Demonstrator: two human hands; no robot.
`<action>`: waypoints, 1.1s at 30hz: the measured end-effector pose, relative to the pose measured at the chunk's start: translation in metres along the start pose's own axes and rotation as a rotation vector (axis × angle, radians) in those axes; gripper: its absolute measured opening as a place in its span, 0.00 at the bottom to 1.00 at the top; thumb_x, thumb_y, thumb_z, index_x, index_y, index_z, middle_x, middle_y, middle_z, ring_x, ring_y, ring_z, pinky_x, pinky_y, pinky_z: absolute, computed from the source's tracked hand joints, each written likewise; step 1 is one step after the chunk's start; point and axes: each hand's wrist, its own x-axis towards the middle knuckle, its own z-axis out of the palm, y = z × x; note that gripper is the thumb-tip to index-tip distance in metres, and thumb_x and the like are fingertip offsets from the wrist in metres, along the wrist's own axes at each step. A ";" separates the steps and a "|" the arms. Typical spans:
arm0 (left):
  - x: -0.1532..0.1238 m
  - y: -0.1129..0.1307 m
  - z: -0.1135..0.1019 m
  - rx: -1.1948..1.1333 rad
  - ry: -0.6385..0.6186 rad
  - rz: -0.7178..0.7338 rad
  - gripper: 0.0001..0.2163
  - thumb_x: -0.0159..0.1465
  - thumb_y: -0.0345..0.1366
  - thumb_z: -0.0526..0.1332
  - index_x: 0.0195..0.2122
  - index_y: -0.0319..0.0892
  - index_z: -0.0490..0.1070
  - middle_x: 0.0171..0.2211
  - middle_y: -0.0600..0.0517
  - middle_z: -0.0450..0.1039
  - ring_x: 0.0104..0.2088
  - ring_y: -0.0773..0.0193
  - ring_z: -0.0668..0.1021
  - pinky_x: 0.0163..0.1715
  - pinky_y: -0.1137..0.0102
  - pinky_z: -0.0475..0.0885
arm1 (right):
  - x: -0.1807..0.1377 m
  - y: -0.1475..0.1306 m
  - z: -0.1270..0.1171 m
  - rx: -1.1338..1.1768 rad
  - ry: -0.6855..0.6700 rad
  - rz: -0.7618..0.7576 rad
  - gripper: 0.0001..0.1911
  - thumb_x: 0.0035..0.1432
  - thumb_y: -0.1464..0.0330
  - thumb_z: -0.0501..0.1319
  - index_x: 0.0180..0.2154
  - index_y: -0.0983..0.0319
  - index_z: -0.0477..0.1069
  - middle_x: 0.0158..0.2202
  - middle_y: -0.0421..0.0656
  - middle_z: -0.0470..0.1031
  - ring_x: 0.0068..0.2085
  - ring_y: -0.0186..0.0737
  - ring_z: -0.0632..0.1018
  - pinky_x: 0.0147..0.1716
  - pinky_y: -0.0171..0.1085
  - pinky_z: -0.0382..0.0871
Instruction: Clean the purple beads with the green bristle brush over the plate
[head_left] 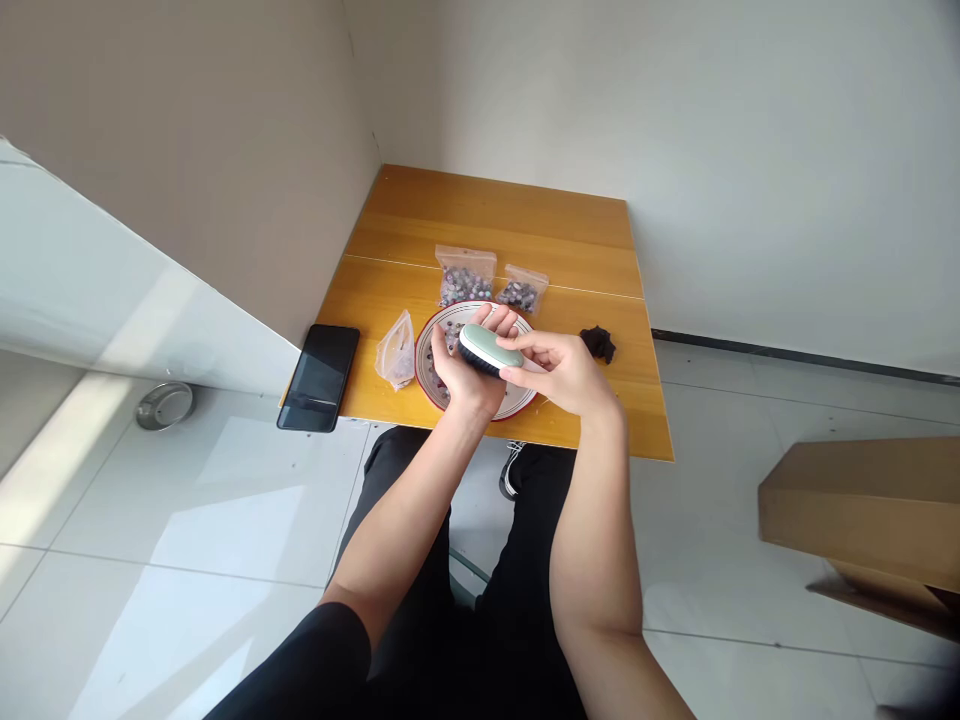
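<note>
A pale green oval object with a dark underside [489,349] is held over a red-rimmed plate [525,402] on a small wooden table [487,220]. My left hand [466,372] cups it from below, palm up, fingers curled round its far side. My right hand [559,368] pinches its right end with thumb and fingers. The plate holds small beads, mostly hidden by my hands.
Two clear bags of beads [465,276] [521,290] lie behind the plate, an emptied bag [397,350] to its left. A black phone [319,377] overhangs the table's left front corner. A dark scrunchie-like lump [598,342] lies right. A metal bowl [165,405] and cardboard box [862,510] sit on the floor.
</note>
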 end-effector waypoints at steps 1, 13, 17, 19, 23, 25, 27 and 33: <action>0.000 0.000 0.000 -0.007 -0.007 0.004 0.30 0.68 0.59 0.46 0.44 0.36 0.76 0.48 0.39 0.79 0.64 0.48 0.73 0.64 0.59 0.68 | 0.001 0.001 0.001 0.001 0.024 -0.005 0.19 0.51 0.62 0.73 0.47 0.55 0.82 0.44 0.42 0.84 0.36 0.38 0.79 0.39 0.41 0.75; -0.002 0.001 0.002 -0.009 -0.044 -0.011 0.31 0.67 0.60 0.45 0.45 0.37 0.75 0.52 0.38 0.77 0.65 0.46 0.72 0.65 0.56 0.66 | 0.001 0.001 0.003 -0.021 0.086 -0.009 0.19 0.50 0.62 0.74 0.46 0.55 0.82 0.46 0.43 0.84 0.39 0.42 0.82 0.42 0.45 0.78; 0.000 0.005 0.002 0.026 0.003 0.023 0.33 0.68 0.61 0.43 0.46 0.38 0.75 0.54 0.39 0.77 0.65 0.47 0.72 0.64 0.55 0.67 | 0.000 0.001 0.000 -0.016 0.074 0.026 0.19 0.50 0.62 0.74 0.45 0.56 0.82 0.46 0.44 0.84 0.36 0.41 0.81 0.38 0.43 0.78; 0.000 0.005 0.002 0.041 0.014 0.019 0.33 0.68 0.61 0.43 0.46 0.38 0.76 0.54 0.39 0.76 0.65 0.48 0.72 0.64 0.56 0.67 | -0.001 0.002 -0.002 -0.015 0.024 0.029 0.18 0.49 0.61 0.74 0.45 0.55 0.82 0.43 0.43 0.84 0.33 0.38 0.79 0.34 0.42 0.76; -0.002 0.001 0.003 0.005 -0.002 -0.014 0.33 0.68 0.60 0.43 0.43 0.36 0.76 0.51 0.37 0.77 0.64 0.46 0.73 0.64 0.58 0.68 | 0.002 0.002 0.003 -0.007 0.028 -0.007 0.18 0.50 0.62 0.74 0.45 0.55 0.82 0.42 0.41 0.84 0.36 0.39 0.80 0.38 0.42 0.76; -0.002 0.002 0.003 -0.010 -0.009 -0.008 0.32 0.68 0.60 0.43 0.42 0.36 0.75 0.51 0.37 0.77 0.64 0.46 0.73 0.64 0.58 0.68 | 0.003 0.002 0.004 0.000 0.072 -0.015 0.18 0.50 0.63 0.74 0.45 0.55 0.82 0.46 0.43 0.83 0.40 0.42 0.81 0.43 0.44 0.77; -0.001 0.005 0.003 0.002 0.001 0.007 0.32 0.68 0.60 0.43 0.43 0.37 0.75 0.52 0.38 0.77 0.65 0.47 0.72 0.64 0.56 0.67 | 0.001 0.002 0.002 -0.001 0.083 0.010 0.19 0.50 0.62 0.74 0.45 0.55 0.82 0.47 0.44 0.83 0.41 0.44 0.82 0.44 0.45 0.78; -0.001 0.006 0.001 0.026 -0.003 -0.001 0.32 0.67 0.61 0.44 0.46 0.39 0.75 0.53 0.39 0.77 0.66 0.47 0.70 0.65 0.54 0.66 | -0.003 0.003 -0.002 -0.029 0.028 0.019 0.18 0.48 0.61 0.75 0.43 0.55 0.83 0.39 0.41 0.84 0.33 0.40 0.79 0.35 0.43 0.77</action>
